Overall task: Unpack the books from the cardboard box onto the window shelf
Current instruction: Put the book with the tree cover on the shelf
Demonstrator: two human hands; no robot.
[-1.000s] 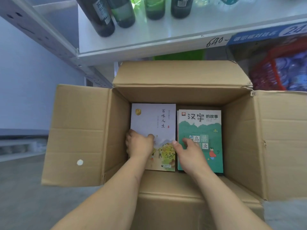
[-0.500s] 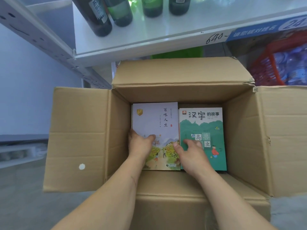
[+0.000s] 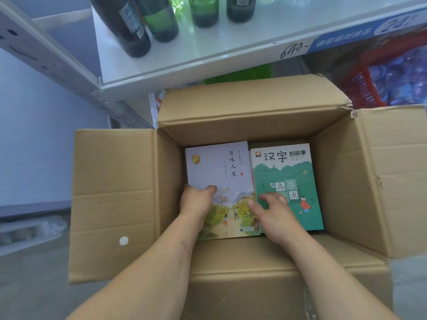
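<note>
An open cardboard box (image 3: 342, 181) sits on the floor with its flaps spread. Inside lie two stacks of books side by side: a pale lilac book (image 3: 217, 172) on the left and a green book (image 3: 288, 174) on the right. My left hand (image 3: 196, 199) grips the lilac book's left edge, thumb on the cover. My right hand (image 3: 270, 209) has its thumb on the lilac book's right edge, and its fingers lie curled on the green cover. More books show beneath both top ones.
A white shelf (image 3: 231, 54) hangs just above and behind the box, carrying several dark green bottles (image 3: 161, 21). A red basket (image 3: 392, 72) of blue packets stands at the right. Grey floor lies to the left.
The lilac book has lifted slightly on its left side between my hands. My right fingers have curled tighter at the gap between the two books.
</note>
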